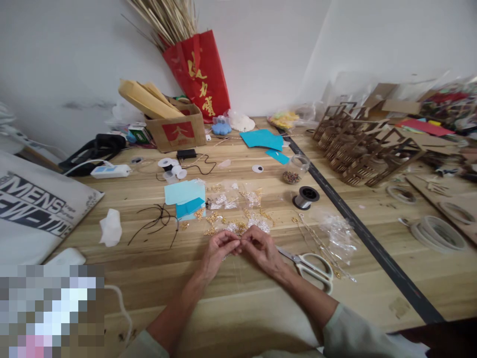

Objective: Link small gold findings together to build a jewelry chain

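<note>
- Take the dial's centre as the meeting point of the two hands, with 12 straight away from the person across the desk.
- The left hand has its thumb and forefinger drawn together, their tips meeting those of the right hand, which pinches in the same way; whatever lies between them is too small to make out.
- Gold pieces lie loose at 11 o'clock, and a silvery heap sits just beyond the right hand at 1; both are near the fingertips.
- Small clear bags with bits in them lie farther out at 11.
- At 3 o'clock, chain lengths lie stretched out beside a crumpled clear wrapper; the scissors rest at 4, near the right hand.
- A wire spool stands at 2, a tilted jar with small beads at 1, blue sheets at 10 and black cords towards 9.
- The handwork looks partway along: the fingertips are busy with one piece, and plenty of loose pieces remain unused; whether the chains are finished, I cannot tell.
</note>
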`<state>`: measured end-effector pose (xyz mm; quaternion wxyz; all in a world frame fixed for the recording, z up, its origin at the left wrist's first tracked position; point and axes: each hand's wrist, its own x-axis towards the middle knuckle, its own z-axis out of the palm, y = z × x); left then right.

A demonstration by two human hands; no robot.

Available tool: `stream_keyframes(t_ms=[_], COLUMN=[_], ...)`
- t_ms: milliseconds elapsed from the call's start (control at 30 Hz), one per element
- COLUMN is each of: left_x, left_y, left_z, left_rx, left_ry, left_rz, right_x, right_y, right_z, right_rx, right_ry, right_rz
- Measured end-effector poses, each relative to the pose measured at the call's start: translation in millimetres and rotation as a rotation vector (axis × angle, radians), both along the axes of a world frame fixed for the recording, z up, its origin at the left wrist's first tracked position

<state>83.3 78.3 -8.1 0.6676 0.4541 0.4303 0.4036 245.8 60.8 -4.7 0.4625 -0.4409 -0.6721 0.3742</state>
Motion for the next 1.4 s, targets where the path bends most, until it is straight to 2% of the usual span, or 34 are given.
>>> stream_keyframes(t_ms=[167,467,700,800,933,1067,1200,1300,1400], left_x=[1.6,5.8,2.6,1.4,0.9,0.8,0.2,-0.9,-1.9], left_y=[-0.1,-11.5,-9.9,-8.2,-7.9,-7.3,-5.5,-4.0,-2.3], left_z=[-2.1,-1.6,-3.7,-7.2,-8.7,-4.7,-0.1,0.2,-2.2], left_rx=[0.093,0.530,0.908,0.989,0.953,0.822,0.646,0.527,0.433], left_ry=[0.076,0.424,0.527,0.535,0.566,0.582,0.560,0.512,0.436], left_rz=[0.036,0.181,0.115,0.114,0.088,0.058,0.020,-0.021,-0.047], right_x=[0.1,-0.1,0.0,1.0,2.1,2.7,5.3,8.3,10.6], right_y=[1.9,1.7,2.0,2.4,3.1,3.7,4.5,5.2,5.6], right_z=[-4.3,-3.7,-4.6,-3.4,-2.5,-1.9,-0.6,0.6,2.2], right_rx=[-0.118,-0.226,-0.277,-0.294,-0.295,-0.255,-0.104,0.036,0.109], right_ry=[0.043,0.083,0.098,0.105,0.110,0.075,-0.032,-0.122,-0.173], right_rz=[-0.026,0.016,0.058,0.063,0.060,0.039,0.008,0.042,0.084])
